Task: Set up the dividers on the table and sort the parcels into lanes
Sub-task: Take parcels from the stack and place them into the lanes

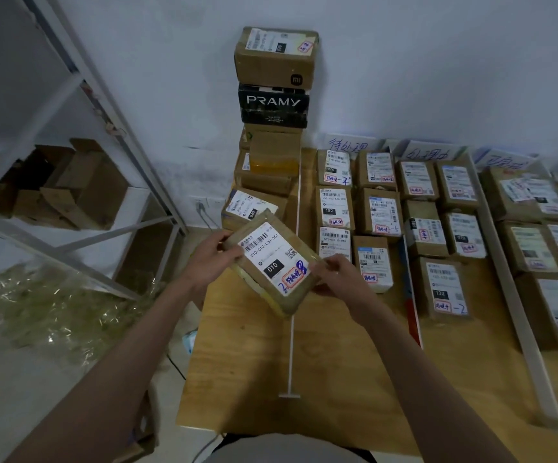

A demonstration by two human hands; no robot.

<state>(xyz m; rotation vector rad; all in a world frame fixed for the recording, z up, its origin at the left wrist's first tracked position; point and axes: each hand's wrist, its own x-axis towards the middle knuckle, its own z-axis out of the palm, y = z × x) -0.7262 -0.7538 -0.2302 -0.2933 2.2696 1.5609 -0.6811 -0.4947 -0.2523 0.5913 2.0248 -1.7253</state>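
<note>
Above the left end of the wooden table, a flat brown parcel is held in both hands, tilted, its white label with "010" facing up. The left hand grips the parcel's far left corner, fingers curled round its edge with the thumb on top. The right hand pinches the near right edge, fingers curled underneath. The parcel hangs over the white divider, a thin strip running from the wall toward the near edge of the table.

Left of that strip, a stack of boxes rises against the wall, with a black box marked "PRAMY" second from the top. Right of the strip, labelled parcels lie in rows; a red divider and a broad grey divider split them into lanes. Paper signs with handwriting stand at the wall behind the lanes.

Off to the left, a metal shelf holds open cardboard boxes, and crumpled clear plastic lies on the floor.
</note>
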